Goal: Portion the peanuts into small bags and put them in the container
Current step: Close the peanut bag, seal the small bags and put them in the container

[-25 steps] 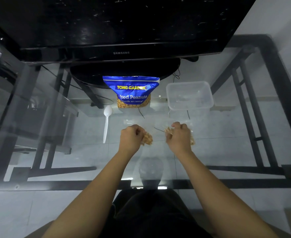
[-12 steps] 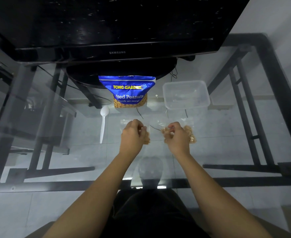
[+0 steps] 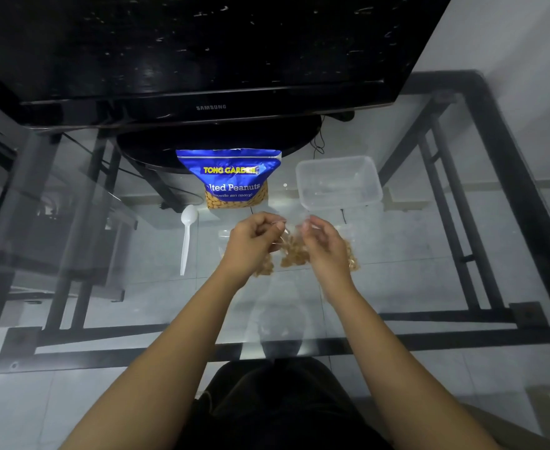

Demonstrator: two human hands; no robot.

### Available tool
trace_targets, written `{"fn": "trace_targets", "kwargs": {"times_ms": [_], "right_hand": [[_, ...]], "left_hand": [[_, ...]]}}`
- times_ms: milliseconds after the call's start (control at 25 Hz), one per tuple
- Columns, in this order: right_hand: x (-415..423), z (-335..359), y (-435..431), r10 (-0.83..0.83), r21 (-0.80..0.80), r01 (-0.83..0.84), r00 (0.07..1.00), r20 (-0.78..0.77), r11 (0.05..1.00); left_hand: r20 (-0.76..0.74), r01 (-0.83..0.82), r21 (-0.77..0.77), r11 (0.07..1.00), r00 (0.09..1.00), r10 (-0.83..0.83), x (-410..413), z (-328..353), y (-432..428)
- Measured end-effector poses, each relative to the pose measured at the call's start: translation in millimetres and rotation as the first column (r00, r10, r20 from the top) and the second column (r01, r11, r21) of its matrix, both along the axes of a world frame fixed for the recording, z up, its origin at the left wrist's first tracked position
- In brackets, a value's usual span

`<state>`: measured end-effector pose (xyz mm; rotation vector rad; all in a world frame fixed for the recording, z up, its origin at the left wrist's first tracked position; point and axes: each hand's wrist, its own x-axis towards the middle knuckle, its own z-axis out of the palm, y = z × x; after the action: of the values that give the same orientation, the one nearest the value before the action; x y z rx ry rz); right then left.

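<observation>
Glass tabletop [image 3: 429,254] on a black frame carries a Samsung screen [image 3: 202,60] at the back, and the blue peanut pouch [image 3: 229,177] stands upright just in front of it. Right of the pouch sits the clear container [image 3: 376,185]; left of the pouch lies a white spoon [image 3: 187,238]. In front of the pouch, the left hand [image 3: 254,241] and right hand [image 3: 324,245] pinch a small bag of peanuts [image 3: 294,258] between curled fingers. A second filled bag [image 3: 264,268] lies partly under the left hand, and a third filled bag [image 3: 352,259] under the right.
</observation>
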<state>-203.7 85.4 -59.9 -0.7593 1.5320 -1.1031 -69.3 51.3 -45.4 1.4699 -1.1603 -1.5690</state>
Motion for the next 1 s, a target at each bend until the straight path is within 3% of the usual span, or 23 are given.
{"fn": "trace_targets", "kwargs": {"times_ms": [120, 400, 720, 1000], "right_hand": [[0.2, 6.0, -4.1, -0.054, -0.066, 0.056, 0.998, 0.028, 0.996], [7.6, 18.7, -5.8, -0.081, -0.072, 0.085, 0.995, 0.056, 0.994], [8.9, 19.7, -6.9, -0.101, -0.062, 0.094, 0.987, -0.127, 0.994], [7.8, 22.9, -6.2, -0.1, -0.019, 0.099, 0.992, -0.078, 0.995]], "left_hand": [[-0.015, 0.063, 0.013, 0.998, 0.998, -0.063, 6.1, 11.5, -2.0], [0.087, 0.074, -0.127, 0.989, 0.994, -0.063, 7.0, 21.9, -2.7], [0.443, 0.245, -0.228, 0.942, 0.888, -0.123, 7.0, 22.7, -1.9], [0.384, 0.2, -0.149, 0.968, 0.914, -0.13, 20.8, 23.0, -2.2]]}}
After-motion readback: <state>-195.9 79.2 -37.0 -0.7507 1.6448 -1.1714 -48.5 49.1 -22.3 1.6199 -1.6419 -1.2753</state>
